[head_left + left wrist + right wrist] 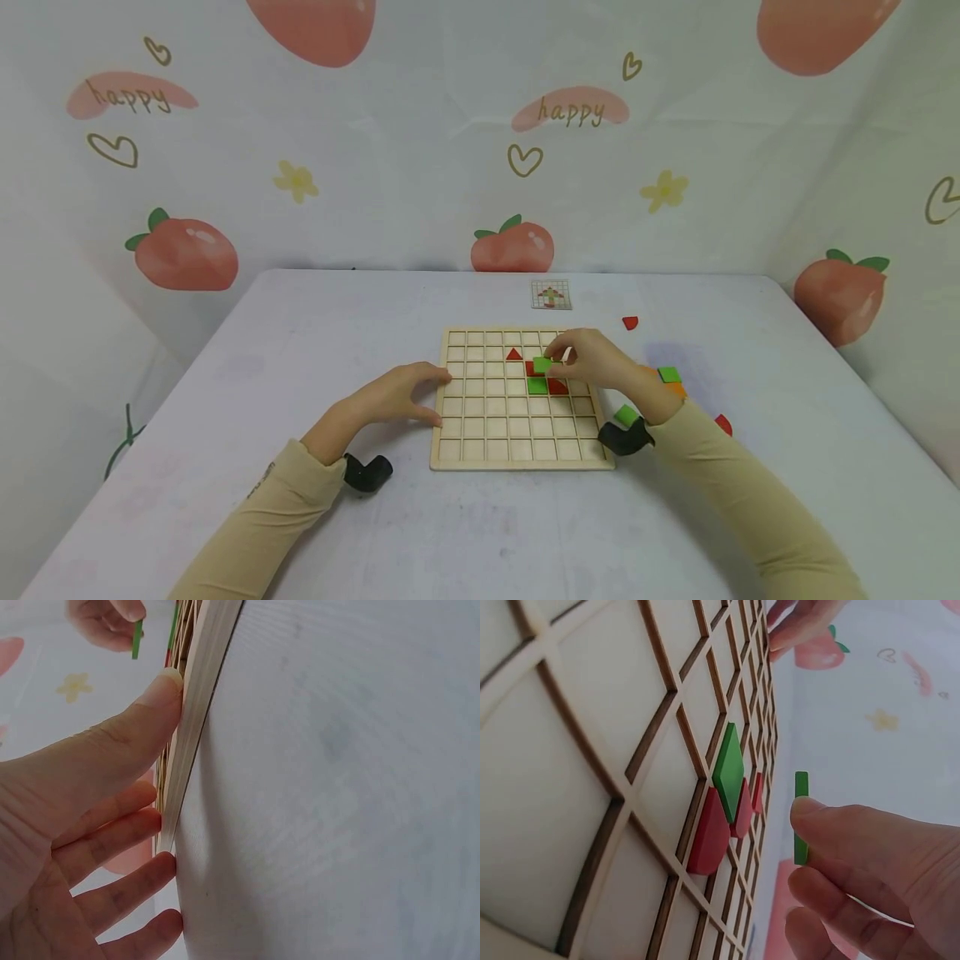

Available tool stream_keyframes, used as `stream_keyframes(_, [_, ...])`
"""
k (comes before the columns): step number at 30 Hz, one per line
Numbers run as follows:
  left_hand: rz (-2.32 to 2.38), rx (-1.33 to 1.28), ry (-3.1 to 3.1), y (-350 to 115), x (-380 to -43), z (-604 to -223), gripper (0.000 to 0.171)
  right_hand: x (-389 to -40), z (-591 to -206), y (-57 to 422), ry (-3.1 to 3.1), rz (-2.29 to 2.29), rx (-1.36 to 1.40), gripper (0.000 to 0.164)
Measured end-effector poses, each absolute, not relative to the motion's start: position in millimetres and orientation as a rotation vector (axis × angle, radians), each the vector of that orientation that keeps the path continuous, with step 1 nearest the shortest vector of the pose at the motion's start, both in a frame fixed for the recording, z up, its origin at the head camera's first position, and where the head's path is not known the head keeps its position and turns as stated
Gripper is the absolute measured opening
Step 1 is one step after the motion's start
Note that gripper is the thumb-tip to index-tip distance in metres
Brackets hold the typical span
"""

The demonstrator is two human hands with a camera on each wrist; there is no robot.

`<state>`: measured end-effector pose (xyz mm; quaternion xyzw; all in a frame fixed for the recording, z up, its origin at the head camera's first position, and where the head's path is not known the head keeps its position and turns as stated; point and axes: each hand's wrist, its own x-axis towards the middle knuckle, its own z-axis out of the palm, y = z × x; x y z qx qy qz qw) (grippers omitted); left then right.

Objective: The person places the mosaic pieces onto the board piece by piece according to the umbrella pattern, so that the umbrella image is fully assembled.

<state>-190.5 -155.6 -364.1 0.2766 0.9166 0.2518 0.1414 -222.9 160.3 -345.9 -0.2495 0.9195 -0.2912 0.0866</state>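
Note:
Over the wooden grid board [487, 429], my right hand [596, 358] pinches a green square tile [802, 782] between thumb and fingers. In the right wrist view that tile is edge-on, raised off the grid. Below it, another green square tile [537, 386] sits in a cell, with a red curved-edged piece [557, 387] in the cell to its right. A red piece [529, 368] shows partly behind the held tile, and a red triangle [513, 355] lies farther up-left. My left hand [393, 393] touches the board's left edge, thumb and fingers spread along it.
A small pattern card [551, 294] lies behind the board. To the right are a red piece [630, 322], a green tile [669, 374] overlapping orange pieces [677, 389], a loose green tile [626, 414] and another red piece [723, 424]. My right forearm partly covers this area.

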Motion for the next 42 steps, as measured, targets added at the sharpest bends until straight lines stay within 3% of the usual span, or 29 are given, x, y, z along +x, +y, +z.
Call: stream_keyframes(42, [0.701,0.805,2.658,-153,-192,-365,0.061,-236,-353,130,2.709,-0.782,-0.697,0.024])
